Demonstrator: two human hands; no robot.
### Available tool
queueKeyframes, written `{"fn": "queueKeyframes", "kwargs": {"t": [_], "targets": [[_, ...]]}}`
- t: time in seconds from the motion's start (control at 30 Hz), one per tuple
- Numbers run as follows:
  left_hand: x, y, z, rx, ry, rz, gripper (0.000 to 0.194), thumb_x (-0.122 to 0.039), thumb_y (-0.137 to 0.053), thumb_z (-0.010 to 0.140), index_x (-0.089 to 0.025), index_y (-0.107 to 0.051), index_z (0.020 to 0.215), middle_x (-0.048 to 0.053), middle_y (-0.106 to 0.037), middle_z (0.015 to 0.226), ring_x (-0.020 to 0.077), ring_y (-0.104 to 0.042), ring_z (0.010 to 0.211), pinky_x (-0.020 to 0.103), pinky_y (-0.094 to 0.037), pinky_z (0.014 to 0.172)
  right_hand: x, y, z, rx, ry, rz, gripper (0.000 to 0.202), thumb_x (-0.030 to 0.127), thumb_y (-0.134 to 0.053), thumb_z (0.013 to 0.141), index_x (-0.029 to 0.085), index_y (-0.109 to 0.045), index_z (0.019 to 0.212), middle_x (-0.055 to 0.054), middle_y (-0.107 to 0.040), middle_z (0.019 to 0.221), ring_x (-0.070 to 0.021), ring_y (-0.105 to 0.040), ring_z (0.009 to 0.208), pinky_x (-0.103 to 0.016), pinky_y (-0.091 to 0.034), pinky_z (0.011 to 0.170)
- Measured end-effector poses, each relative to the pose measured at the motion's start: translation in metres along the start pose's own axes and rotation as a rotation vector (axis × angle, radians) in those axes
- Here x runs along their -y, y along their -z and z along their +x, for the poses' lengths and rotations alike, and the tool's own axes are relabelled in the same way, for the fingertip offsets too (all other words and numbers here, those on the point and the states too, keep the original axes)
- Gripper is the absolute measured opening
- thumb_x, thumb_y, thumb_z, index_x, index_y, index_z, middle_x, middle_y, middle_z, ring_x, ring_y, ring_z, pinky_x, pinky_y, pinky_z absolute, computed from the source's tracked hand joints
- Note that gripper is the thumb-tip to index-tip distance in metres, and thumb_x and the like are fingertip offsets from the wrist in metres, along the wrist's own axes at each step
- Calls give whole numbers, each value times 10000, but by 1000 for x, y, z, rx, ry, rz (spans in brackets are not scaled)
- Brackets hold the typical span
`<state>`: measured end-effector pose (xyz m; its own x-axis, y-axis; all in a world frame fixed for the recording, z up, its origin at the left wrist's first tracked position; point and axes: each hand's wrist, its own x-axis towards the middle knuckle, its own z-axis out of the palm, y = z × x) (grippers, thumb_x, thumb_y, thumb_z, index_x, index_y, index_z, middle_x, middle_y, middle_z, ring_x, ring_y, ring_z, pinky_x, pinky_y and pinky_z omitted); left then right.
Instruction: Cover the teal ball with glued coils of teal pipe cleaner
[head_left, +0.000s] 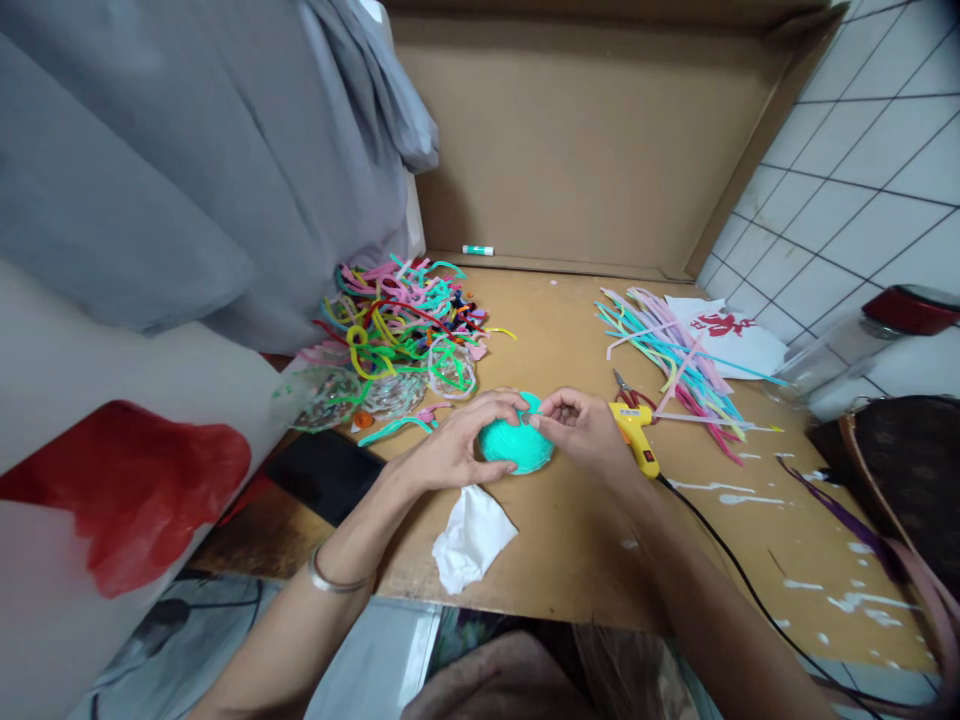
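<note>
Left hand (457,445) and right hand (581,430) both clamp a turquoise coiled disc (514,448) near the worktop's (570,560) front edge, glue gun (636,432) just beside

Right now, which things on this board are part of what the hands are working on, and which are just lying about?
In use:
left hand
right hand
teal coiled disc

Lying about:
yellow glue gun
scissors
white tissue
tangled pipe cleaners
straight pipe cleaners
glue stick
</note>
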<state>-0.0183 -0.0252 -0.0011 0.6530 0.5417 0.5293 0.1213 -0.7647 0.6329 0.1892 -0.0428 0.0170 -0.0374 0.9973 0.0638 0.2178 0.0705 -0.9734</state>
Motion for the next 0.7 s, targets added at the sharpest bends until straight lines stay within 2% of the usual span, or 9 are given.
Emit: {"fn": "queueKeyframes", "kwargs": {"t": [0.13,0.43,0.7], "targets": [[2,-1,-1,-10,17,-42,453,-285,-756,789,-219,-497,1155,146,-583,1313,290,-536,1302,485,-446,1088,-2,1,1,-5,10,-23,207,355,-718,598,202,-592,656,35,-599,569,-98,-509,520,-229,-414,501],[0,1,1,14,-14,6,379,-293,-750,804,-207,-542,1110,151,-592,1309,289,-532,1298,488,-439,1087,0,1,0,7,-4,3,211,353,-719,586,200,-594,659,42,-572,559,-96,-500,519,-229,-416,498],[1,1,0,14,12,-2,370,-338,-748,807,-211,-552,1094,149,-598,1303,300,-539,1287,496,-430,1087,-1,2,1,-8,71,-91,195,362,-699,603,193,-614,649,14,-583,650,-93,-482,546,-234,-407,515]]}}
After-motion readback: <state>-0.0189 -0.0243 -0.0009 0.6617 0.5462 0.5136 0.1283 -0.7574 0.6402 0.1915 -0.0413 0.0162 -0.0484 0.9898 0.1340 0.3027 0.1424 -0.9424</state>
